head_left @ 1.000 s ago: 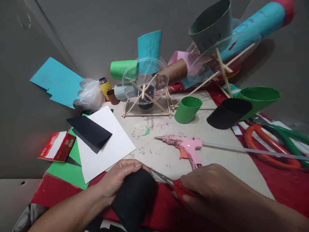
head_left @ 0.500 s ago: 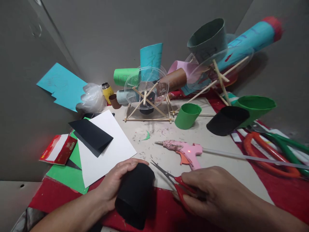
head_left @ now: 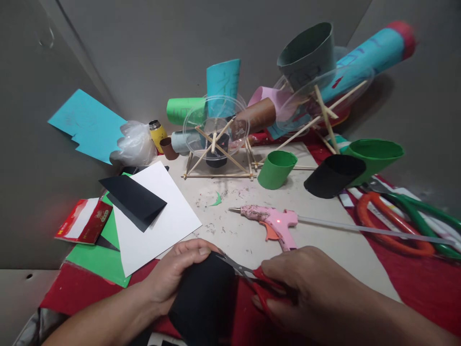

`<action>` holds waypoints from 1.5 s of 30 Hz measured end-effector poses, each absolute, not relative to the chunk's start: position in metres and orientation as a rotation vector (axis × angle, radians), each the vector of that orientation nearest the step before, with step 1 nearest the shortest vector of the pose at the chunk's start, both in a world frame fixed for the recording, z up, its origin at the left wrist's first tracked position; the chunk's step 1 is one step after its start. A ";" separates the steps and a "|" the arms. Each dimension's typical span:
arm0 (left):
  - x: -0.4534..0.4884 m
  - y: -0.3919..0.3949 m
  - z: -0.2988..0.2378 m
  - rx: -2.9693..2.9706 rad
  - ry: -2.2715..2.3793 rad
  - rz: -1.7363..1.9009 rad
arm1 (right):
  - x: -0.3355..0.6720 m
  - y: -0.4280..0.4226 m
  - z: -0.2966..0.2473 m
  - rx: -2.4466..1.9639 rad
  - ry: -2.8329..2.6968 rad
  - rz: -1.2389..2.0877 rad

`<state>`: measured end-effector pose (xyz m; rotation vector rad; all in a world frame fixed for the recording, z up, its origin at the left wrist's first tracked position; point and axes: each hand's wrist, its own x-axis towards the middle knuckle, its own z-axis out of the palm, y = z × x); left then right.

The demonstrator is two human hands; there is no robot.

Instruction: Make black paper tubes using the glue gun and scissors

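My left hand [head_left: 176, 276] is wrapped round a black paper tube [head_left: 203, 300] at the near edge of the table. Red-handled scissors [head_left: 248, 278] are gripped in my right hand [head_left: 302, 283], and their blades touch the tube's top rim on its right side. Just beyond my hands a pink glue gun [head_left: 272, 220] lies on its side with a small red light on and a clear glue stick trailing to the right.
A white sheet [head_left: 158, 226] with folded black paper [head_left: 133, 199] lies left, over green paper [head_left: 99, 257]. Behind stand stick-and-disc wheels with coloured paper tubes [head_left: 216, 137], a green paper cup [head_left: 275, 169] and a black tube [head_left: 333, 175]. Orange and green scissors [head_left: 406, 221] lie right.
The scissors have moved left and closed in on the black tube's rim. My left hand has shifted the tube slightly lower and nearer.
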<state>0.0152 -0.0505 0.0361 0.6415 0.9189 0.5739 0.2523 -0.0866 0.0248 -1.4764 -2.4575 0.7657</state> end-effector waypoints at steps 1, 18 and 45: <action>0.015 -0.051 0.036 0.637 0.911 0.572 | 0.252 -0.087 0.024 -1.472 -2.460 0.758; 0.017 -0.051 0.037 0.594 0.930 0.561 | 0.253 -0.088 0.019 -1.348 -2.511 0.719; 0.014 -0.049 0.032 0.648 0.936 0.548 | 0.262 -0.083 0.012 -1.353 -2.574 0.618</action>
